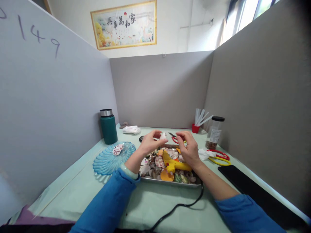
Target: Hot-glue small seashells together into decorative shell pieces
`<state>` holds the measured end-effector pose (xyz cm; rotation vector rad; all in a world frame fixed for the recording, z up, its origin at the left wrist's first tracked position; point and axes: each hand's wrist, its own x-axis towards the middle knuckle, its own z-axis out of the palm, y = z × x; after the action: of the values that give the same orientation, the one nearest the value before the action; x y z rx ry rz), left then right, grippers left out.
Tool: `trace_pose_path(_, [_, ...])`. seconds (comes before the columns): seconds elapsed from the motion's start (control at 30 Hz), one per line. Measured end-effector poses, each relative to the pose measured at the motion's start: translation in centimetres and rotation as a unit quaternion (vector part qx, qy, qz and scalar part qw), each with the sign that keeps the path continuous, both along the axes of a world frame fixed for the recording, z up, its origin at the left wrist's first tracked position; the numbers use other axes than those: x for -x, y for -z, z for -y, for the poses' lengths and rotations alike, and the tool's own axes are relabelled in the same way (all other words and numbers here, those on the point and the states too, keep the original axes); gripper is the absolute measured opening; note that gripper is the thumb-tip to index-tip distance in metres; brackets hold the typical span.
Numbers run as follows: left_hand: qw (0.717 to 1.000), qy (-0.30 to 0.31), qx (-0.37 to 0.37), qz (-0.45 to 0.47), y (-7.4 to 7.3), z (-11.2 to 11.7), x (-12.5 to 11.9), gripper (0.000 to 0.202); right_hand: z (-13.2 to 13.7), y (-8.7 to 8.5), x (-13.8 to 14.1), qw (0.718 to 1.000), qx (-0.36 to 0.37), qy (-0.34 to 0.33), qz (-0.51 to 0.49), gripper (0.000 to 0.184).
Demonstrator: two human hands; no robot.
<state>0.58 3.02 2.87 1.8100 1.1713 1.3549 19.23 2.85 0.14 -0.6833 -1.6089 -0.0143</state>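
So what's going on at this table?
Someone is working over a tray of shells. Their left hand has a small white piece, perhaps a shell, in its grip, above the tray's far edge. The right hand is raised opposite, fingers curled; I can't tell whether it holds anything. A yellow glue gun lies on the shells, and a blue dish to the left carries a speckled shell-like piece.

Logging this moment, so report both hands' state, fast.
Left hand: closed on a small white piece.
Right hand: curled; whether it is gripping anything cannot be told.
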Motion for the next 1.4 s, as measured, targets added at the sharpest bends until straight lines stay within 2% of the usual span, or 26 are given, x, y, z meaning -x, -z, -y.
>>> trace_pose_path(0.07, [0.996,-0.041,-0.026,-0.075,-0.7,0.3,2.3,0.056,-0.1,0.1,0.0,1.0,-0.003,0.003,0.005,0.012])
trace_pose_path(0.17, [0.975,-0.084,0.005,-0.204,-1.5,1.3,6.9,0.06,-0.2,0.2,0.0,1.0,-0.004,-0.002,0.014,0.011])
trace_pose_path(0.23, [0.94,-0.17,0.045,-0.293,-1.6,1.8,9.9,0.062,-0.3,0.3,0.0,1.0,0.0,-0.006,0.017,0.011])
trace_pose_path(0.3, [0.897,-0.256,0.096,-0.346,-1.2,2.0,12.4,0.061,-0.3,0.4,0.0,1.0,0.005,-0.01,0.022,0.011])
trace_pose_path(0.33, [0.879,-0.28,0.12,-0.366,-0.9,1.9,13.4,0.063,-0.3,0.4,0.0,1.0,0.009,-0.013,0.025,0.011])
trace_pose_path(0.47, [0.814,-0.337,0.17,-0.441,0.4,1.6,15.2,0.063,-0.2,0.4,0.0,0.999,0.013,-0.017,0.035,0.012])
trace_pose_path(0.57, [0.79,-0.361,0.203,-0.452,0.6,1.6,15.5,0.057,-0.2,0.4,0.0,0.999,0.01,-0.012,0.042,0.013])
trace_pose_path(0.73, [0.779,-0.388,0.228,-0.436,0.5,2.0,15.6,0.056,0.0,0.4,0.0,0.998,0.01,-0.005,0.055,0.013])
trace_pose_path(0.97, [0.777,-0.378,0.234,-0.445,0.7,1.9,15.7,0.047,-0.1,0.7,0.0,0.998,0.019,-0.011,0.06,0.014])
trace_pose_path(1.07, [0.777,-0.384,0.226,-0.445,0.6,2.0,15.7,0.045,-0.1,0.3,-0.2,0.997,0.024,-0.008,0.071,0.017])
trace_pose_path(1.13, [0.777,-0.396,0.206,-0.444,0.5,2.1,15.4,0.044,0.0,-0.4,-0.6,0.992,0.051,-0.022,0.114,0.019])
trace_pose_path(1.2, [0.781,-0.399,0.168,-0.45,0.2,2.2,14.7,0.04,0.1,-1.2,-1.3,0.97,0.12,-0.071,0.2,0.022])
trace_pose_path(1.23, [0.785,-0.392,0.143,-0.457,0.1,2.3,14.1,0.036,0.2,-1.6,-1.7,0.949,0.166,-0.103,0.249,0.024])
trace_pose_path(1.33, [0.82,-0.32,0.072,-0.47,-0.3,2.4,11.7,0.028,0.4,-2.4,-3.1,0.885,0.267,-0.154,0.35,0.023])
trace_pose_path(1.4, [0.838,-0.262,0.035,-0.477,-0.4,2.4,9.9,0.028,0.8,-2.4,-3.8,0.86,0.295,-0.151,0.387,0.023])
